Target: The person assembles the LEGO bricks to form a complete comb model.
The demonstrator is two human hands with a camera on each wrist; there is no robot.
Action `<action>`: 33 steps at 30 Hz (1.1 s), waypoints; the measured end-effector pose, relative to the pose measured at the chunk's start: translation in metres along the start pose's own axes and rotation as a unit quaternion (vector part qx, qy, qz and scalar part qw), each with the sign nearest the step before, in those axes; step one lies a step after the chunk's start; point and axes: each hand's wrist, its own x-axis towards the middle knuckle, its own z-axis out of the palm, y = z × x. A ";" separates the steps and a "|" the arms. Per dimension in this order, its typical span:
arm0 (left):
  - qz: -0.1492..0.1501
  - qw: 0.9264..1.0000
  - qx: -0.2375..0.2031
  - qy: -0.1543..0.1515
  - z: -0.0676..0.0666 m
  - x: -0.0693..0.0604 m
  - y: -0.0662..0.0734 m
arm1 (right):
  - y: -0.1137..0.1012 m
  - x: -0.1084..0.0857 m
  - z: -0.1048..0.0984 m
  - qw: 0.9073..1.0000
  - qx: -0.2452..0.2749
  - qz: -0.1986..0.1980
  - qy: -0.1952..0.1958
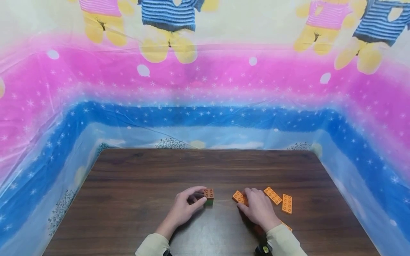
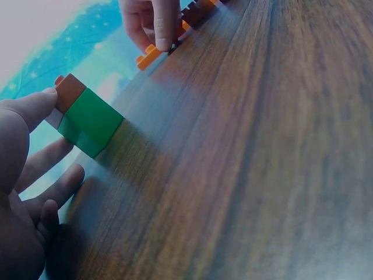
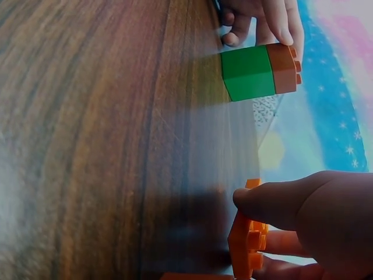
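In the head view a two-part stack stands on the table: a reddish-brown studded toy brick (image 1: 209, 192) on top of a green block (image 2: 92, 121). My left hand (image 1: 187, 205) holds this stack from its left side, thumb and fingers on the brown brick. Farther right, my right hand (image 1: 258, 207) pinches a flat orange toy brick (image 3: 240, 248) between thumb and fingers. That brick shows tilted in the right wrist view, and the hand covers part of it in the head view.
Right of my right hand lie two flat orange bricks, one slanted (image 1: 272, 196) and one nearly straight (image 1: 287, 203). Another orange brick (image 1: 287, 226) is mostly hidden behind the right wrist. A patterned cloth (image 1: 205, 78) rises around the brown wooden table (image 1: 144, 170).
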 end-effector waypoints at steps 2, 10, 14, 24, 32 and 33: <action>0.000 1.000 0.003 -0.001 0.000 -0.001 0.000 | -0.001 0.000 -0.001 1.000 0.005 0.004 0.002; -0.007 1.000 -0.002 -0.011 -0.001 -0.004 0.001 | 0.000 -0.001 0.002 0.999 0.037 0.016 0.005; -0.009 1.000 -0.007 -0.006 -0.001 -0.003 0.002 | 0.000 0.000 0.002 0.998 0.062 0.003 0.022; 0.004 1.000 -0.002 -0.004 -0.001 -0.001 0.001 | 0.001 0.001 -0.001 0.994 0.101 -0.010 0.040; -0.002 1.000 -0.002 -0.006 -0.001 -0.001 -0.001 | 0.001 0.002 0.001 0.990 0.127 -0.030 0.056; -0.002 1.000 -0.002 -0.005 -0.001 -0.001 -0.001 | 0.000 0.002 0.000 0.989 0.130 -0.035 0.061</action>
